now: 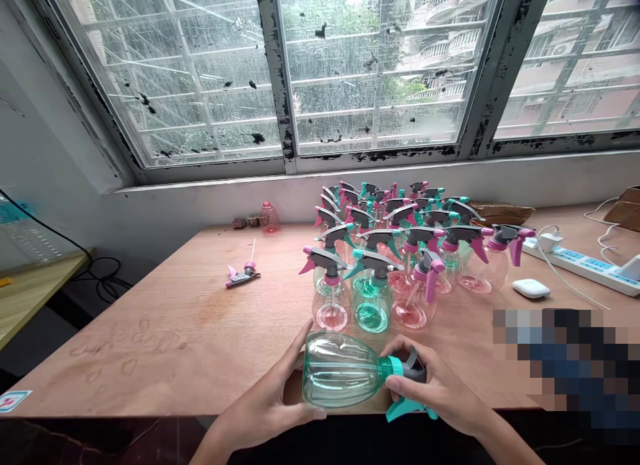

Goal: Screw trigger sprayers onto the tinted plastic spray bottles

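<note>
A clear teal spray bottle (pixel 340 370) lies on its side at the near edge of the wooden table (pixel 175 332). My left hand (pixel 273 402) wraps round its wide base. My right hand (pixel 430 385) is closed on its teal collar and grey-and-teal trigger head (pixel 413 385). Just beyond stands a cluster of several upright spray bottles (pixel 395 252), pink and teal, with grey trigger heads.
A loose pink trigger head with its dip tube (pixel 243 274) lies at mid-left. A pink bottle without a head (pixel 269 218) stands by the wall. At right are a white power strip (pixel 585 265), cables, and a small white case (pixel 531 288). A blurred patch covers the lower right.
</note>
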Available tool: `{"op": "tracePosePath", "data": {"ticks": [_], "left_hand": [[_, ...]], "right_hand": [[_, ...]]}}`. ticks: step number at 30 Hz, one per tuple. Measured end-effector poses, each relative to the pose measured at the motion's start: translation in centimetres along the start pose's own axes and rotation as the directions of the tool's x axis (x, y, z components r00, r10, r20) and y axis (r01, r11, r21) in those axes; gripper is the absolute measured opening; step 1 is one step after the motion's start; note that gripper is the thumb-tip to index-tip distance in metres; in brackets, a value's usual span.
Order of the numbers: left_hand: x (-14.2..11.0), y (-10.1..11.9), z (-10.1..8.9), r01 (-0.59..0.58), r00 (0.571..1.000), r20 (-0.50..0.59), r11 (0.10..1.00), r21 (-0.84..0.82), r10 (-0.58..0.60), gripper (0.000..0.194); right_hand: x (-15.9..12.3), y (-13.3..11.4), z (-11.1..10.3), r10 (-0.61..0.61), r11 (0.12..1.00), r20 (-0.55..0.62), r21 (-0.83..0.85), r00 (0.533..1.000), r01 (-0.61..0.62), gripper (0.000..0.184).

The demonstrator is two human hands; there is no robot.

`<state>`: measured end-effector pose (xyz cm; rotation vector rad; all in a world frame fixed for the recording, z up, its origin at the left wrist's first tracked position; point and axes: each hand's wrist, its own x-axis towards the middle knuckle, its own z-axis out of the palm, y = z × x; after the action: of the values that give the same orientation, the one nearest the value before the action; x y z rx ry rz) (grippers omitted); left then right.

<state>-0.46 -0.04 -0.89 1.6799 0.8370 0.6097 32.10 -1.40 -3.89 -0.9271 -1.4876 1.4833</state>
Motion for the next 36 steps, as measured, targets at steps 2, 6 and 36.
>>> {"op": "tracePosePath", "data": {"ticks": [2,6,36], "left_hand": [[0.03,0.03,-0.08,0.013,1.0,0.009,1.0,-0.012,-0.013,0.117],[0.03,0.24,-0.21,0.017,0.999,0.034,1.0,-0.012,-0.016,0.113],[-0.11,0.63,-0.01,-0.023,1.0,0.004,0.997,0.071,0.023,0.107]], "right_hand": [[0.0,0.01,0.0,-0.002,1.0,-0.004,-0.008,1.0,0.002,0.038],[-0.02,0.01,0.03,0.004,1.0,-0.005,-0.009,1.0,-0.005,0.038],[-0.09,-0.15,0.15,-0.003,1.0,-0.016,-0.012,1.0,0.003,0.037]]}}
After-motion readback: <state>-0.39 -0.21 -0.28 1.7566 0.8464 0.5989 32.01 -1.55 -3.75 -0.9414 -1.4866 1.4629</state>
